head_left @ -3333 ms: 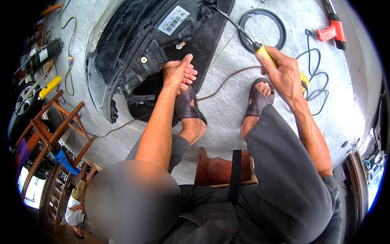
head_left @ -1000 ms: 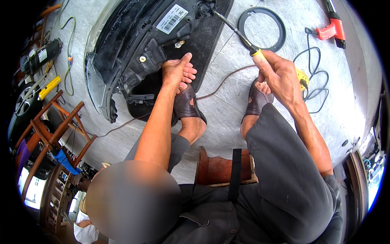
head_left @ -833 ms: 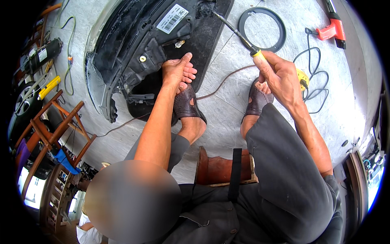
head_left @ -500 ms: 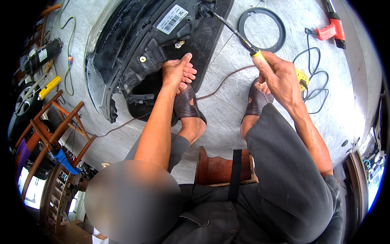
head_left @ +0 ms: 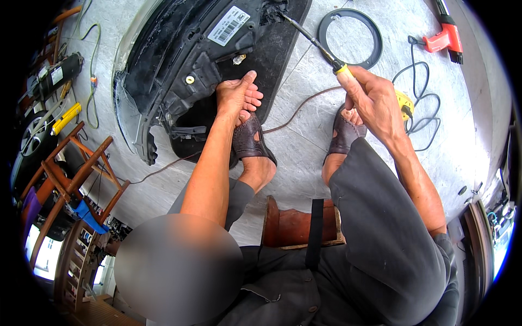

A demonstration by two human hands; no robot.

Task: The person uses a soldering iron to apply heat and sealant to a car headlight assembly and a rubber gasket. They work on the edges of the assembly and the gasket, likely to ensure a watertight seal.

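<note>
My right hand [head_left: 371,100] is wrapped round the yellow handle of a soldering iron [head_left: 315,42]. Its metal shaft slants up and left, with the tip at a rough, dark patch on the far right end of a black car headlight housing [head_left: 179,76]. A white label [head_left: 229,25] is stuck on the housing, and a clear lens edge curves along its left side. Beside the housing's near edge, above my left shoe, my left hand [head_left: 237,96] rests with thumb and fingers apart, gripping nothing visible. The headlight lies on a black mat [head_left: 277,70].
On the grey floor lie a black ring [head_left: 375,54], a red heat gun [head_left: 445,39] with its cord, and a yellow round object [head_left: 403,105] partly behind my right hand. Wooden frames [head_left: 81,174] stand at left. A low wooden stool [head_left: 277,223] is beneath me.
The iron and my right hand have shifted very slightly left and up. The tip stays at the dark patch, and my left hand keeps its place.
</note>
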